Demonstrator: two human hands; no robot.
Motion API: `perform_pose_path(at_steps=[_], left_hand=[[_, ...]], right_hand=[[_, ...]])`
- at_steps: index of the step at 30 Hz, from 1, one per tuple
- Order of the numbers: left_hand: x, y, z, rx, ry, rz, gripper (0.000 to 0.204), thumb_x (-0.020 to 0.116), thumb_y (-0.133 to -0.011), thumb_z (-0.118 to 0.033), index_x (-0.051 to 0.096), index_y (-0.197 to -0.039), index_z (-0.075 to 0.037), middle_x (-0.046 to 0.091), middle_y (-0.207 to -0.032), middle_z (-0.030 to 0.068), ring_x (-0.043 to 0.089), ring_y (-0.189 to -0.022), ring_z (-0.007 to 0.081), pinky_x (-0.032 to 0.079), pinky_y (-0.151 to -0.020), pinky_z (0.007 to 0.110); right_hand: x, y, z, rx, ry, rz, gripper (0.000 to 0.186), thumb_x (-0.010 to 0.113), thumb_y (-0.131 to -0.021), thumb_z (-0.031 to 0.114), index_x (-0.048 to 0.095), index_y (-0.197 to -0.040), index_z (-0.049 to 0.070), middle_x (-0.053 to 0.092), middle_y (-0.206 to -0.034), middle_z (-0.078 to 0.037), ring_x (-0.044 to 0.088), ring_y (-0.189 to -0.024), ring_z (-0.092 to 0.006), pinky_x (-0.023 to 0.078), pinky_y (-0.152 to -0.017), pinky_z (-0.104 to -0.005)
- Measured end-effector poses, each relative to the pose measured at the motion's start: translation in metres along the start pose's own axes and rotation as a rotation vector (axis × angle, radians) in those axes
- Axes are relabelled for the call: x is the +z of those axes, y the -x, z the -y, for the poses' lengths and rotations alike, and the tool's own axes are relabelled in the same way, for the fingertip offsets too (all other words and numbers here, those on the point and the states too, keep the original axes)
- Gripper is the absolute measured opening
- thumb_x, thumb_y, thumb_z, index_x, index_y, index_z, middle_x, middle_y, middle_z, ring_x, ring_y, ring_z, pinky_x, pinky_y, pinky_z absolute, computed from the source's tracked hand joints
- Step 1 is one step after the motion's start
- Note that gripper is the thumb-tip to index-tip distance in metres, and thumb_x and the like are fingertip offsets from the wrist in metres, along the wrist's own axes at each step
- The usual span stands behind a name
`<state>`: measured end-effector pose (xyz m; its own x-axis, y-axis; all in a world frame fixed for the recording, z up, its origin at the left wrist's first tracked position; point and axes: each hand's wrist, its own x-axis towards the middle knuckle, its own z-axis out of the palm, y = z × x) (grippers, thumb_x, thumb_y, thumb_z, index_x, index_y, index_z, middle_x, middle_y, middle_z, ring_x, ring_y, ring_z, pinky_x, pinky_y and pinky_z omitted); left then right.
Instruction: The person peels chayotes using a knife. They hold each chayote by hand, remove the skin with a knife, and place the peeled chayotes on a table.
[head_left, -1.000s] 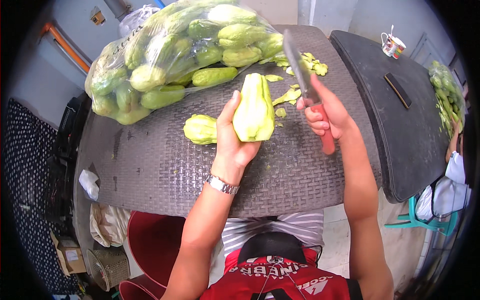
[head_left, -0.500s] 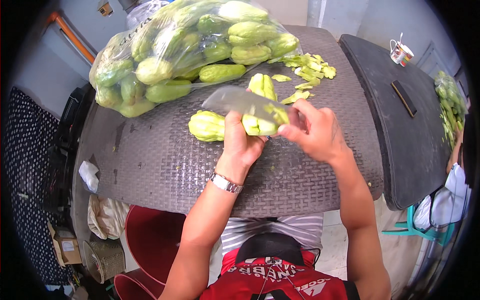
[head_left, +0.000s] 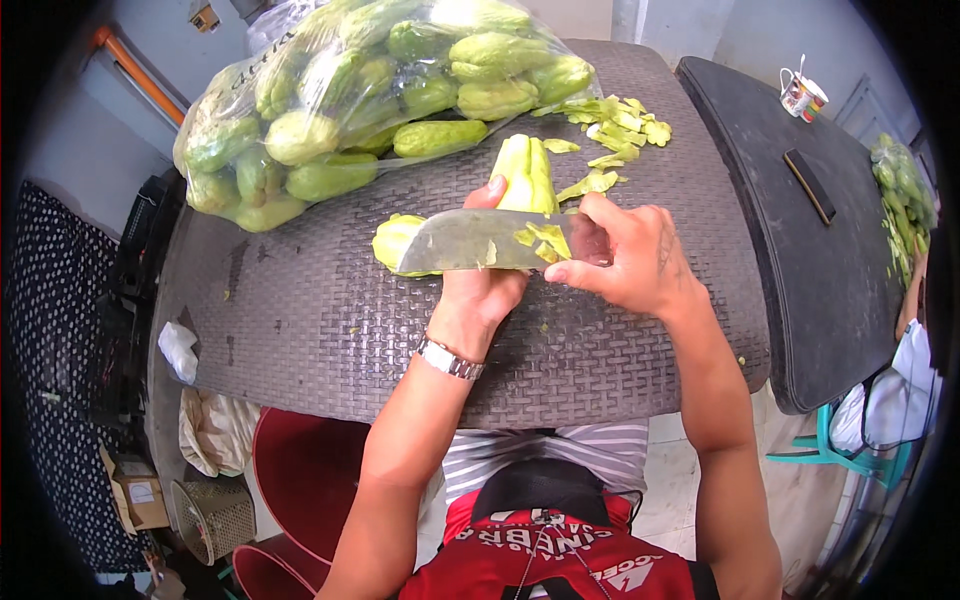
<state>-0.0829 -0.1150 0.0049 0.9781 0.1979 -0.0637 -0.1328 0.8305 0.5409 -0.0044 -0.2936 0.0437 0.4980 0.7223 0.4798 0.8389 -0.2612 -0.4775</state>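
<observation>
My left hand (head_left: pixel 483 292) grips a pale green chayote (head_left: pixel 525 172), its thumb along the side; the lower end is hidden behind the blade. In my right hand (head_left: pixel 635 255) is a wide-bladed knife (head_left: pixel 460 242), its tip pointing left and its blade lying across the front of the chayote. Scraps of green peel cling to the flat of the blade. A second pale chayote (head_left: pixel 395 240) rests on the woven table just left of my left hand, partly covered by the knife tip. Beyond the hands, peelings (head_left: pixel 615 130) are scattered on the tabletop.
A large clear bag of chayotes (head_left: pixel 330 120) fills the far left of the brown table (head_left: pixel 330 330). On the black table (head_left: pixel 760 200) at right are a mug (head_left: pixel 800 97), a phone (head_left: pixel 809 186) and another bag of chayotes (head_left: pixel 895 185). Red bins (head_left: pixel 300 480) stand below, left.
The knife has swung down toward me and now shows its flat side across the chayote. More of the held chayote's upper part shows above the blade.
</observation>
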Motion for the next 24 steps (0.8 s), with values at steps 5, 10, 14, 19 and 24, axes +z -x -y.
perform_pose_path(at_steps=[5, 10, 14, 19, 24], left_hand=[[-0.010, 0.007, -0.004, -0.087, -0.082, 0.162, 0.054, 0.058, -0.100, -0.041, 0.054, -0.140, -0.004, 0.066, -0.129, 0.0148, 0.066, -0.116, 0.0279, 0.052, -0.104, 0.043], [0.007, 0.004, -0.002, 0.000, -0.049, 0.029, 0.055, 0.059, -0.100, -0.042, 0.055, -0.138, -0.004, 0.066, -0.127, 0.0147, 0.067, -0.113, 0.0275, 0.054, -0.101, 0.044], [0.006, 0.003, -0.003, 0.062, -0.086, 0.019, 0.055, 0.060, -0.099, -0.042, 0.055, -0.138, -0.004, 0.066, -0.126, 0.0144, 0.066, -0.114, 0.0270, 0.053, -0.102, 0.043], [0.006, 0.004, -0.005, 0.096, -0.148, -0.048, 0.054, 0.057, -0.099, -0.042, 0.055, -0.137, -0.004, 0.066, -0.126, 0.0143, 0.066, -0.114, 0.0284, 0.053, -0.102, 0.043], [0.005, 0.011, -0.010, -0.004, -0.175, 0.065, 0.057, 0.056, -0.099, -0.042, 0.053, -0.141, -0.004, 0.067, -0.127, 0.0158, 0.065, -0.116, 0.0301, 0.051, -0.104, 0.045]], right_hand=[[-0.016, -0.004, -0.019, 0.205, -0.016, 0.048, 0.059, 0.080, -0.078, 0.062, 0.061, -0.082, 0.006, 0.065, -0.063, -0.009, 0.069, -0.058, -0.0298, 0.054, -0.058, -0.0409], [-0.004, 0.000, 0.012, 0.030, -0.035, 0.099, 0.060, 0.079, -0.079, 0.062, 0.060, -0.082, 0.006, 0.065, -0.062, -0.009, 0.069, -0.058, -0.0300, 0.054, -0.057, -0.0412], [0.000, 0.001, 0.009, 0.046, -0.023, 0.027, 0.058, 0.081, -0.078, 0.060, 0.058, -0.083, 0.006, 0.066, -0.063, -0.008, 0.070, -0.058, -0.0293, 0.054, -0.057, -0.0407], [-0.002, 0.000, 0.000, 0.069, -0.022, 0.006, 0.058, 0.081, -0.078, 0.060, 0.060, -0.083, 0.006, 0.064, -0.061, -0.007, 0.069, -0.057, -0.0280, 0.054, -0.057, -0.0392], [-0.011, -0.005, -0.018, 0.228, 0.001, -0.014, 0.058, 0.081, -0.079, 0.059, 0.060, -0.082, 0.005, 0.064, -0.062, -0.009, 0.068, -0.058, -0.0285, 0.053, -0.057, -0.0408]])
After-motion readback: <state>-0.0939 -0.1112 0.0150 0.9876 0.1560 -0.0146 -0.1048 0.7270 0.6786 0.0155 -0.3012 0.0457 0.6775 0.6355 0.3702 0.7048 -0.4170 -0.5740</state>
